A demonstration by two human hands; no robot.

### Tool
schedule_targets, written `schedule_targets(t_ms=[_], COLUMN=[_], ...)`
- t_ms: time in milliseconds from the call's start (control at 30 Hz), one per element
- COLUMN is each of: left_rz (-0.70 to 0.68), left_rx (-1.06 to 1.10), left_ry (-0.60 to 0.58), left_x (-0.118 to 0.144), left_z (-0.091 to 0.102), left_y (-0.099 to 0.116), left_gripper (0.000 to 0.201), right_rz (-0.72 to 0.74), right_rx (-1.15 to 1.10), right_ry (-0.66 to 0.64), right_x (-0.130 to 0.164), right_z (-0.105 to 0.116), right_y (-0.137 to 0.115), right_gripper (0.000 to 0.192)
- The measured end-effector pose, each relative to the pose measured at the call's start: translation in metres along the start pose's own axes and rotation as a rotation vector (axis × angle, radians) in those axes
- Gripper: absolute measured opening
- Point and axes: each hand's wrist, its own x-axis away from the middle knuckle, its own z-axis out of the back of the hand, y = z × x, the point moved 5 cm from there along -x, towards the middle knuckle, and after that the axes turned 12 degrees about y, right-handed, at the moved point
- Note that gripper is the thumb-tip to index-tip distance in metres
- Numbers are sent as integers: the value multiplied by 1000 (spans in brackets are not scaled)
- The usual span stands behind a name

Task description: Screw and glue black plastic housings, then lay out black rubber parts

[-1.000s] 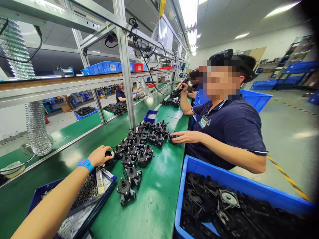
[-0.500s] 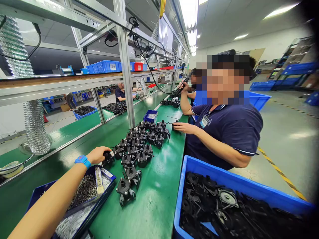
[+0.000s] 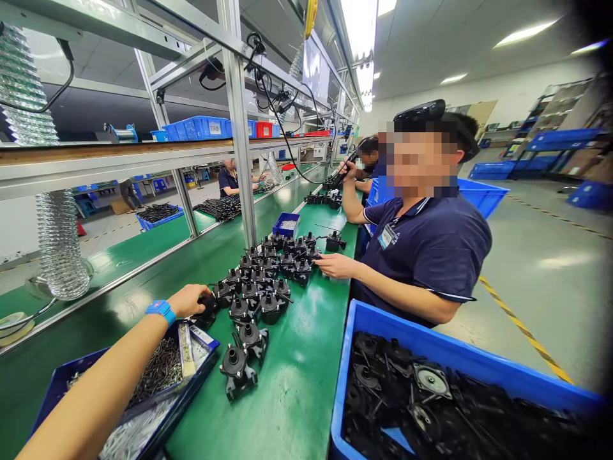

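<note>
My left hand (image 3: 189, 299), with a blue band at the wrist, reaches over the green bench and closes around a black pump part (image 3: 207, 308) at the near-left end of a cluster. That cluster of several black pump parts (image 3: 268, 268) stands in rows on the bench top. Two more black parts (image 3: 242, 354) sit apart, closer to me. My right hand is out of view. A co-worker in a dark polo rests a hand (image 3: 334, 264) at the cluster's right edge.
A blue tray of dark screws (image 3: 143, 383) lies under my forearm. A big blue bin of black parts (image 3: 454, 396) sits at the lower right. A small blue screw box (image 3: 286, 224), an aluminium post (image 3: 242, 147) and another person further along the bench.
The co-worker's hand set one black part down further back and pulled back to the cluster's edge. My left hand stayed on the same part.
</note>
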Motion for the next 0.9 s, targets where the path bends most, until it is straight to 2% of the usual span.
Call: schedule_targets(t_ms=[167, 300, 400, 567, 700, 900], left_rz=[62, 137, 144, 52, 14, 13], left_rx=[-51, -93, -72, -6, 12, 25], left_ry=[-5, 12, 15, -14, -28, -16], left_x=[1, -1, -5, -6, -1, 2], left_z=[-11, -16, -9, 3, 3, 2], left_y=[1, 0, -5, -10, -9, -8], left_gripper=[36, 39, 38, 34, 36, 40], right_rz=[-53, -32, 33, 152, 206, 232], right_rx=[-6, -2, -8, -49, -74, -99], right_ry=[-72, -25, 41, 66, 47, 29], right_x=[17, 30, 31, 28, 25, 24], right_z=[24, 37, 39, 33, 19, 2], right_y=[8, 11, 8, -2, -8, -17], right_gripper=[21, 27, 31, 38, 35, 47])
